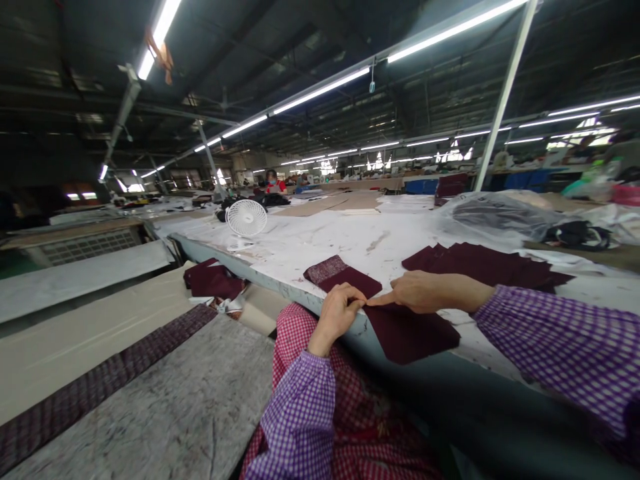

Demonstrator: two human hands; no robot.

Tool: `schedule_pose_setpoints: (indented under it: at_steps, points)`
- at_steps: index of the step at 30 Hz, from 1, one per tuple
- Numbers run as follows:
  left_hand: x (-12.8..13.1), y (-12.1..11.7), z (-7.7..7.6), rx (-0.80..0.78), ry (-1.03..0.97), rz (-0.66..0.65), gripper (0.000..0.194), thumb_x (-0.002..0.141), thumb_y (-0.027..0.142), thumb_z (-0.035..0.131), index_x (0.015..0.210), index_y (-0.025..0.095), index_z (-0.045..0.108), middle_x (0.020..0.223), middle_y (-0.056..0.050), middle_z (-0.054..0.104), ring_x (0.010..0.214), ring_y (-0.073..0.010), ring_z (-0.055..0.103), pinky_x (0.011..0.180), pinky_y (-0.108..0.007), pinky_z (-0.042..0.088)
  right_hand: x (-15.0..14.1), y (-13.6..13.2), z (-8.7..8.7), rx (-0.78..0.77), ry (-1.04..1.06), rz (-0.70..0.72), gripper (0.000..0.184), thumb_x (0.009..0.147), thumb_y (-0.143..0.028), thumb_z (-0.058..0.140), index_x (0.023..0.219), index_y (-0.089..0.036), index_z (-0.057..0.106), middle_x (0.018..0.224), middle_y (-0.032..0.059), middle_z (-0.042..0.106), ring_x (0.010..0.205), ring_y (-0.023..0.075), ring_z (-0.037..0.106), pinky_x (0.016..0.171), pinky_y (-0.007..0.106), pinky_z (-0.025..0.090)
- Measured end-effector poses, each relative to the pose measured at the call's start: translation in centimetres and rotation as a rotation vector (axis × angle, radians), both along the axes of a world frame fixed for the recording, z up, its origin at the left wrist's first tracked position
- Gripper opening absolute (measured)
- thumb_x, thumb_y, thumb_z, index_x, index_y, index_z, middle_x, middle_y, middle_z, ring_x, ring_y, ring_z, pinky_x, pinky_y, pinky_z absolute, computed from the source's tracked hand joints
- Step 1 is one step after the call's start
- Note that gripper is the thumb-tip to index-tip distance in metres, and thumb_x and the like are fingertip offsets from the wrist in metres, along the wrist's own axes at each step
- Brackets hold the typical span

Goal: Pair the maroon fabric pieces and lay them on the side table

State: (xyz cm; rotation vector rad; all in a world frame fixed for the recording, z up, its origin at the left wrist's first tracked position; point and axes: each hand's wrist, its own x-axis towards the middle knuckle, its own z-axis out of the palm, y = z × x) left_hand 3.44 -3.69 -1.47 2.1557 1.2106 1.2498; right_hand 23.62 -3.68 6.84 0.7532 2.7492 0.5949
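Observation:
A maroon fabric piece point(417, 333) hangs partly over the near edge of the white-covered table point(340, 237). My left hand point(341, 308) is closed, thumb and finger pinching the left corner of this piece. From the right, my right hand point(425, 292) rests on its upper edge, with the index finger stretched to the pinched corner and the other fingers curled over the cloth. Just beyond my left hand lies another maroon piece with a speckled grey band point(327, 269). A fanned stack of maroon pieces point(470, 263) lies behind my right hand.
A white fan point(247, 219) stands on the table to the left. Clear plastic sheeting point(500, 212) and a dark bundle point(577, 235) lie at the right. Below left, maroon scraps point(215, 279) and a speckled strip point(110, 373) rest on a lower surface. A person in red point(275, 185) is far back.

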Motion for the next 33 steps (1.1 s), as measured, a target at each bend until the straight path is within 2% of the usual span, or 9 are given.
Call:
schedule_pose_setpoints:
  at_steps: [4,7,13,16,19,23,25,28,33]
  points:
    - [-0.4,0.8,-0.6,-0.025,-0.145,0.024,0.015,0.085,0.015,0.049,0.091,0.016,0.063,0.087,-0.002,0.064,0.079,-0.0126,0.057,0.074,-0.024,0.045,-0.2,-0.9,-0.5,0.103,-0.042,-0.026,0.064,0.08,-0.002,0.045,0.135,-0.035,0.047,0.079,0.0046,0.066,0.063,0.0155,0.059,0.051,0.025,0.028]
    - [-0.2,0.8,-0.6,-0.01,-0.056,0.07,0.017,0.081,0.016,0.057,0.096,0.015,0.064,0.093,-0.004,0.062,0.081,-0.0134,0.057,0.075,-0.025,0.045,-0.1,-0.8,-1.1,0.092,0.003,-0.096,0.054,0.086,-0.015,0.048,0.137,-0.032,0.045,0.086,0.0079,0.067,0.07,0.0184,0.061,0.055,0.025,0.034]
    - [0.9,0.3,0.1,-0.023,0.191,0.198,0.025,0.079,0.034,0.062,0.097,0.017,0.066,0.098,-0.006,0.06,0.092,-0.0193,0.056,0.082,-0.031,0.045,1.3,1.4,-0.4,-0.318,0.33,-0.29,0.038,0.081,-0.026,0.057,0.119,-0.022,0.06,0.102,0.0081,0.067,0.092,0.0217,0.061,0.076,0.029,0.044]
    - [1.6,0.2,0.8,-0.039,0.313,0.266,0.034,0.078,0.046,0.061,0.099,0.019,0.066,0.1,-0.007,0.059,0.097,-0.0226,0.055,0.085,-0.034,0.045,4.9,3.8,1.1,-0.4,0.509,-0.333,0.03,0.082,-0.029,0.053,0.109,-0.02,0.064,0.103,0.0073,0.067,0.091,0.0221,0.062,0.078,0.031,0.045]
    - [2.6,0.1,1.6,-0.041,0.448,0.329,0.034,0.076,0.046,0.063,0.098,0.02,0.066,0.103,-0.007,0.058,0.101,-0.0258,0.053,0.086,-0.036,0.044,10.9,6.5,2.0,-0.253,0.69,-0.543,0.031,0.078,-0.036,0.058,0.104,-0.023,0.066,0.106,0.0081,0.067,0.095,0.0281,0.06,0.082,0.039,0.046]
    - [3.8,0.3,2.1,-0.014,0.561,0.375,0.02,0.081,0.034,0.057,0.092,0.02,0.066,0.104,-0.008,0.059,0.101,-0.0265,0.053,0.082,-0.036,0.046,18.4,9.4,1.1,-0.035,0.782,-0.806,0.034,0.068,-0.039,0.065,0.098,-0.022,0.066,0.092,0.015,0.066,0.094,0.0439,0.057,0.08,0.064,0.039]
    - [3.9,0.5,2.1,-0.011,0.581,0.402,0.018,0.085,0.025,0.05,0.09,0.02,0.066,0.103,-0.008,0.06,0.1,-0.0244,0.055,0.081,-0.034,0.046,20.2,10.2,0.3,0.063,0.827,-0.909,0.037,0.065,-0.043,0.067,0.097,-0.024,0.066,0.091,0.0141,0.066,0.096,0.0467,0.055,0.081,0.068,0.036]
    - [3.6,0.8,2.1,-0.031,0.575,0.408,0.019,0.086,0.024,0.048,0.091,0.019,0.066,0.101,-0.008,0.062,0.099,-0.0226,0.057,0.083,-0.033,0.045,19.7,10.5,-0.3,0.095,0.79,-0.859,0.04,0.071,-0.044,0.061,0.105,-0.024,0.064,0.101,0.0128,0.066,0.1,0.043,0.056,0.083,0.061,0.042]
    - [3.3,0.8,3.4,-0.036,0.663,0.315,0.021,0.08,0.027,0.056,0.095,0.016,0.066,0.105,-0.01,0.062,0.1,-0.0259,0.058,0.084,-0.035,0.046,14.4,9.6,0.0,0.091,0.632,-0.697,0.045,0.082,-0.036,0.048,0.119,-0.015,0.061,0.113,0.0162,0.063,0.101,0.0341,0.059,0.086,0.047,0.046]
